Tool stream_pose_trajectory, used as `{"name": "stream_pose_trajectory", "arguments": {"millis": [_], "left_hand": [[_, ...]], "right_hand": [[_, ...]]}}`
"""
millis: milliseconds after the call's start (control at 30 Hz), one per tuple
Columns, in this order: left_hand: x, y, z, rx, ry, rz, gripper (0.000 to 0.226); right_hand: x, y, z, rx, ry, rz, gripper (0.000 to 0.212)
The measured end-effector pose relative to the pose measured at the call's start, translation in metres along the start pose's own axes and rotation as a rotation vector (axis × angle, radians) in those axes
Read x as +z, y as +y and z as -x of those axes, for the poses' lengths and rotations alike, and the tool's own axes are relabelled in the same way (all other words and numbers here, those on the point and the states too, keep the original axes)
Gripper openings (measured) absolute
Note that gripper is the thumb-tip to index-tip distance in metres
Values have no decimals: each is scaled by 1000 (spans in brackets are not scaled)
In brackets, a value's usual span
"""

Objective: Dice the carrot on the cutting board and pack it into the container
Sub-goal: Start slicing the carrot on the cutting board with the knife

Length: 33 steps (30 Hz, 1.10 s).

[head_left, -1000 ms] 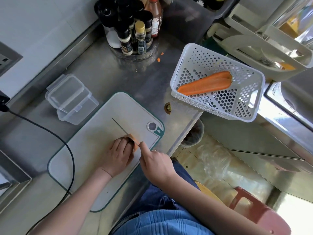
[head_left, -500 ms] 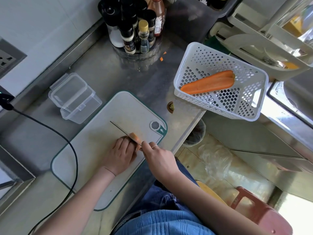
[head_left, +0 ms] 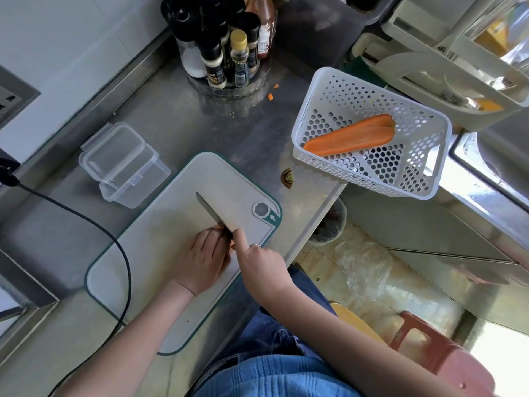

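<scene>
While right hand (head_left: 259,260) grips knife (head_left: 211,213), forefinger extended

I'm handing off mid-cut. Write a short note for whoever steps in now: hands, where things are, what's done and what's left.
Left hand: curled on the cutting board, holding down the carrot piece being cut; the piece itself is hidden under the fingers.
Right hand: grip on the knife, forefinger along its spine, blade down on the board beside the left fingertips.
Container: clear, left of the board; no carrot visible in it.
Basket: holds two long carrot halves, uncut.
Done: cutting started; no dice visible on the board.
Left: finish this piece, dice the basket halves, pack everything into the container. Two stray bits lie near the spice rack.
</scene>
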State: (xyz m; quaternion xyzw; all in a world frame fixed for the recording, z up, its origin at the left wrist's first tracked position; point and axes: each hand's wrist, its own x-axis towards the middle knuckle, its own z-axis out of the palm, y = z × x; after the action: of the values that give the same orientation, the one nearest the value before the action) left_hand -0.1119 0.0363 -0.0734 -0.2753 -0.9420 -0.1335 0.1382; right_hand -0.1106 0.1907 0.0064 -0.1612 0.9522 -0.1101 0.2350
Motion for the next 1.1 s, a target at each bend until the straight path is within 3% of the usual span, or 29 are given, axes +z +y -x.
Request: {"name": "stream_pose_trajectory", "arguments": {"millis": [367, 600, 700, 833, 900, 1033, 1100], "left_hand": [[-2, -1, -1, -90, -44, 143, 33], [-8, 1, -6, -94, -49, 190, 37], [-4, 0, -3, -92, -54, 187, 33], [-4, -3, -4, -147, -73, 212, 18], [-12, -1, -10, -356, -8, 344, 14], [-24, 6, -68, -1084, 385, 487, 29], [-20, 7, -92, -1248, 402, 445, 29]], "right_hand": [[5, -1, -12, -15, -82, -77, 47], [12, -2, -18, -6, -88, -114, 54], [18, -2, -20, -12, -7, -96, 60], [17, 0, -25, -31, -60, -77, 49], [14, -1, -27, -53, -44, -45, 49], [14, -1, -28, -44, -44, -11, 55], [13, -1, -29, -31, -52, -21, 53]]}}
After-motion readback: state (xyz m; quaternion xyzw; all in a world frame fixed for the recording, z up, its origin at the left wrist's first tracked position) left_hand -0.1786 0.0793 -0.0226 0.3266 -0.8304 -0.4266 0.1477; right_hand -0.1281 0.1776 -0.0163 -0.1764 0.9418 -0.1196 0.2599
